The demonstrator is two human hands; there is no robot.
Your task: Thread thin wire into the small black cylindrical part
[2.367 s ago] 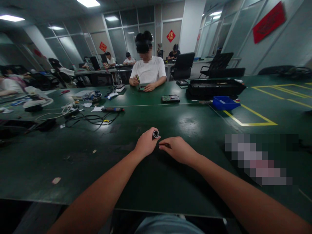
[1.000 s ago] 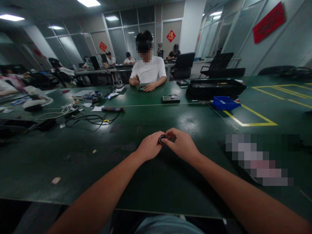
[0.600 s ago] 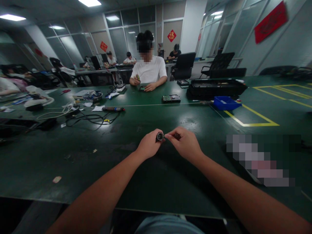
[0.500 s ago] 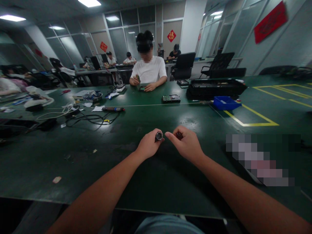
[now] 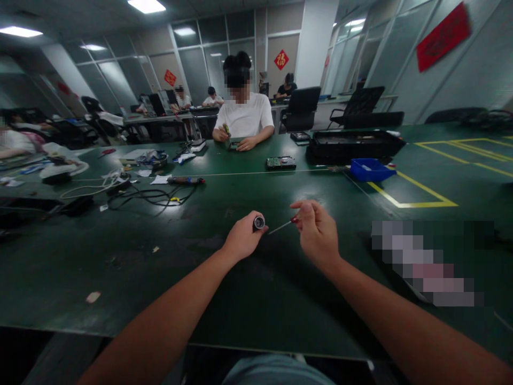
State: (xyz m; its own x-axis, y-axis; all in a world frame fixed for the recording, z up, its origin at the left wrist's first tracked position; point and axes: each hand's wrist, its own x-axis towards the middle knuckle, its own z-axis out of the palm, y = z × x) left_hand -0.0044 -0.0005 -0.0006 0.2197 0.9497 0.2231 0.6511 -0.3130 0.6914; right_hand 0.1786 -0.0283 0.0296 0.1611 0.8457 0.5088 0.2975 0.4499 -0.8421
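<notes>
My left hand [image 5: 243, 235] is closed round a dark cylinder [image 5: 258, 223], its round metal-rimmed end facing me; the rest of it is hidden in the fist. To its right, my right hand [image 5: 318, 230] grips a small screwdriver [image 5: 281, 226] by a dark red handle. The thin metal shaft points left and down, its tip close to the fingers of my left hand. I cannot tell whether the tip touches them. Both hands are above the green table [image 5: 240, 299].
A hard drive [image 5: 281, 162] lies ahead, with a blue tray [image 5: 372, 170] and a black bin [image 5: 355, 144] to its right. Cables [image 5: 154, 195] and a grey-brown tool [image 5: 185, 181] lie left. A blurred-out object [image 5: 428, 267] is at right. Across sits a co-worker [image 5: 244, 115].
My right hand has turned and shifted slightly right, so the screwdriver's shaft now shows. My left hand has stayed nearly still with the cylinder.
</notes>
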